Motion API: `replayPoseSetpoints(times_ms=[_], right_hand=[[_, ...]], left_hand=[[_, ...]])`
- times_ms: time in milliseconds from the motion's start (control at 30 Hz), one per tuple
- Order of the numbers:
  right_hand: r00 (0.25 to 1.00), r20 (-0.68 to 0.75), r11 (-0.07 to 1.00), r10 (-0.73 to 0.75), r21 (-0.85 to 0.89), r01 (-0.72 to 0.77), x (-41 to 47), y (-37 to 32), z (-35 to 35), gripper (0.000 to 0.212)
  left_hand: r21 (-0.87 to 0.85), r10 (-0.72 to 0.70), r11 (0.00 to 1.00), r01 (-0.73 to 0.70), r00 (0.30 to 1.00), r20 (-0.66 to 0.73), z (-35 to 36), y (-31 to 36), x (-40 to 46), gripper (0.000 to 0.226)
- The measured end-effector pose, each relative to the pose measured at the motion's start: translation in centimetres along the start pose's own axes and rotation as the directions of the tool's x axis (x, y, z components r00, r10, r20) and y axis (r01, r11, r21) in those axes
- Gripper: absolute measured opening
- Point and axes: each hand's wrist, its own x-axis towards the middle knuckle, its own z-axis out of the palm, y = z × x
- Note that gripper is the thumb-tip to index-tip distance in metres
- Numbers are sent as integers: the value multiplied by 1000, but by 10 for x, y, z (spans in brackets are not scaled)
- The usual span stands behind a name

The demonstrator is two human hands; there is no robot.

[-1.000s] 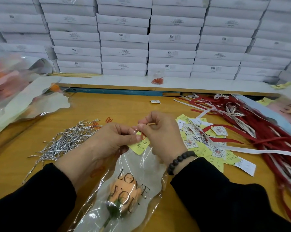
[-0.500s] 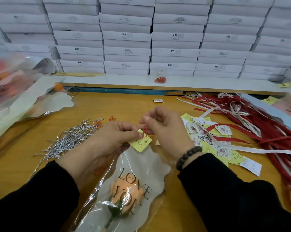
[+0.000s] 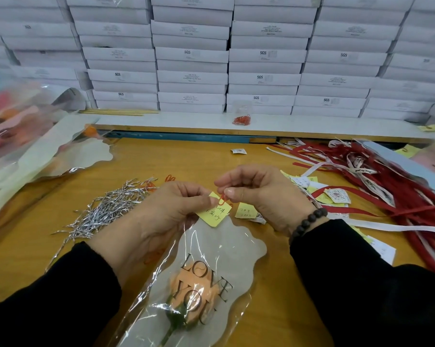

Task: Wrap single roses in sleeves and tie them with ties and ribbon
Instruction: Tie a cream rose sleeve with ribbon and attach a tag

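Your left hand [image 3: 176, 209] pinches the note [image 3: 215, 212] on the sleeve [image 3: 211, 249]; right hand [image 3: 259, 194] pinches the clip [image 3: 222, 199]. Seat it squarely through both.

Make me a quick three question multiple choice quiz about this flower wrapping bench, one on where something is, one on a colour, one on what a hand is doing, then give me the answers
1. Where does the pile of silver twist ties lie?
A. to the left of the hands
B. on the white shelf
C. inside the sleeve

2. What colour is the rose in the sleeve?
A. blue
B. peach-orange
C. white

3. What is the left hand doing?
A. lying flat on the table
B. pinching the yellow note
C. lifting a box

Answers:
1 A, the ties are spread on the wooden table left of both hands.
2 B, the bloom behind the LOVE YOU print is peach-orange.
3 B, its fingers pinch the yellow note while the right hand holds a small red clip at the note's top.
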Motion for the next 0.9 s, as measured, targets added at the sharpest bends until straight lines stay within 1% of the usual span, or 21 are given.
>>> replayPoseSetpoints(times_ms=[67, 200, 233, 400, 533, 667, 767, 900], right_hand=[[1000, -22, 1000, -9, -1, 9, 1, 1, 1, 18], [995, -102, 1000, -25, 16, 27, 2, 1, 0, 13], [991, -129, 999, -31, 12, 33, 3, 1, 0, 12], [971, -238, 1000, -17, -25, 11, 4, 2, 0, 10], [973, -231, 999, 4, -41, -14, 5, 2, 6, 12], [980, -200, 1000, 13, -9, -15, 6, 1, 12, 12], [979, -204, 1000, 10, -8, -12, 5, 0, 14, 11], [973, -229, 999, 32, 20, -28, 4, -2, 17, 12]], left_hand=[[-6, -10, 1000, 10, 1000, -6, 0, 0, 1, 25], [-30, 0, 1000, 0, 1000, 9, -1, -1, 2, 9], [-35, -1, 999, 2, 1000, 8, -1, -1, 2, 8], [-8, -10, 1000, 9, 1000, -10, -1, -1, 0, 16], [-10, 13, 1000, -13, 1000, -12, 0, -3, 1, 8], [39, 33, 999, -33, 999, 9, -3, -6, 4, 15], [63, 41, 997, -43, 999, 25, -5, -8, 6, 22], [77, 47, 996, -49, 998, 37, -6, -9, 7, 20]])
